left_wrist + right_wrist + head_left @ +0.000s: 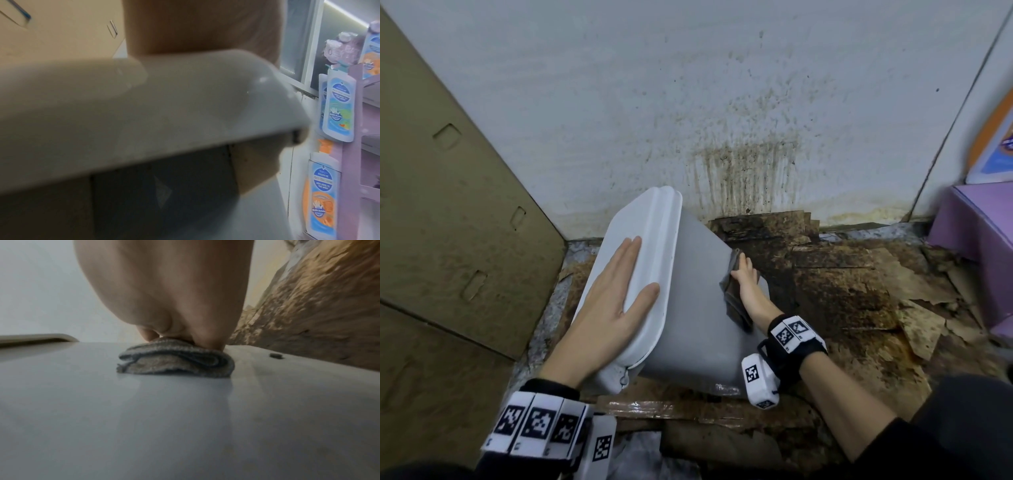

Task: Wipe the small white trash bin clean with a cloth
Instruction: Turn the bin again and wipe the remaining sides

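down in a stained corner, the small white trash bin (688, 308) leans tilted on the floor (842, 291), its lidded top toward the cardboard panel (448, 192) on my left and its base toward the purple display stand (976, 226) on my right. my left hand (606, 301) lies flat on the lid (626, 226), fingers (631, 253) straight and spread, thumb out along the lid's edge, gripping nothing. my right hand (748, 284) presses a folded grey cloth (732, 298) against the bin's grey-white side wall near the base; the fingers (207, 340) bear down on top of the cloth (174, 358), and i cannot tell from these views whether they curl round it or only push. behind the bin, the white wall (688, 85) carries dark streaks and spatter above torn, soiled cardboard on the floor. bottles (339, 110) hang on the stand in the left wrist view.
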Demonstrator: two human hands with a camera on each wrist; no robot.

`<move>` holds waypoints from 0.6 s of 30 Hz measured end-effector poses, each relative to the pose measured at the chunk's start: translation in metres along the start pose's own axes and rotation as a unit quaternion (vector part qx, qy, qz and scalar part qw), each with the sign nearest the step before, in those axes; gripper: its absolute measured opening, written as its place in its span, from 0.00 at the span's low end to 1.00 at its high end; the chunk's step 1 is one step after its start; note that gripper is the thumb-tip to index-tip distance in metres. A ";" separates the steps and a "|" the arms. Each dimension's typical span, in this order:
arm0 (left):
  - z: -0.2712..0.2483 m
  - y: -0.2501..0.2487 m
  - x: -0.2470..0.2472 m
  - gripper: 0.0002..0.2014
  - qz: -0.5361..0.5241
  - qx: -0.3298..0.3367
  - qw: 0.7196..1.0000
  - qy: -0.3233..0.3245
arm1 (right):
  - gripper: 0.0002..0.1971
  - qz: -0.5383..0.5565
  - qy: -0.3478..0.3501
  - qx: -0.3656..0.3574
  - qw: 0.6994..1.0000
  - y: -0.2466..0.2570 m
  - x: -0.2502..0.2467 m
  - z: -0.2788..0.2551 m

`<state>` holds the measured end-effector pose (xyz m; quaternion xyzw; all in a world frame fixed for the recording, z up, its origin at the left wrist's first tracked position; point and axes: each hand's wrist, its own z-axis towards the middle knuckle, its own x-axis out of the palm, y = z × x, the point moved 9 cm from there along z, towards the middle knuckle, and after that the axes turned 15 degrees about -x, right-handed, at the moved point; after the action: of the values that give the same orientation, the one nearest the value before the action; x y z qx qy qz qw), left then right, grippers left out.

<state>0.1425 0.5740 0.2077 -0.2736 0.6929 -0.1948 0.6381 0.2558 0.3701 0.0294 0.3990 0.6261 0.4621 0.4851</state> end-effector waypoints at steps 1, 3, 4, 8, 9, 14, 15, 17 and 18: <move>0.000 0.000 0.000 0.38 0.002 0.002 1.000 -0.001 | 0.31 0.000 0.003 -0.021 1.000 0.015 0.005 -0.002; 0.001 0.000 0.000 0.39 0.004 0.004 1.000 0.000 | 0.32 0.005 0.015 -0.070 0.997 0.054 0.019 -0.009; 0.001 -0.001 0.001 0.40 0.004 0.006 1.000 0.002 | 0.33 0.020 0.026 -0.096 0.995 0.076 0.027 -0.015; 0.003 0.002 0.000 0.42 -0.001 0.002 1.000 0.000 | 0.35 0.055 0.089 -0.175 0.979 0.131 0.056 -0.033; 0.003 0.004 0.000 0.42 -0.005 0.000 1.000 -0.002 | 0.33 0.037 0.098 -0.190 0.976 0.133 0.058 -0.034; 0.002 0.007 -0.002 0.41 -0.009 -0.003 1.000 0.001 | 0.32 -0.050 0.122 -0.243 0.961 0.109 0.053 -0.041; 0.002 0.008 -0.002 0.41 -0.011 -0.004 1.000 0.001 | 0.32 -0.056 0.117 -0.246 0.961 0.102 0.050 -0.042; 0.002 0.008 -0.002 0.40 -0.016 -0.004 1.000 0.002 | 0.31 -0.068 0.098 -0.239 0.964 0.082 0.042 -0.043; 0.001 0.009 -0.002 0.40 -0.019 -0.005 1.000 0.004 | 0.31 -0.075 0.088 -0.230 0.966 0.068 0.036 -0.044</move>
<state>0.1428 0.5825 0.2040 -0.2890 0.6910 -0.2043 0.6303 0.2088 0.4132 0.0914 0.1862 0.5717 0.5891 0.5399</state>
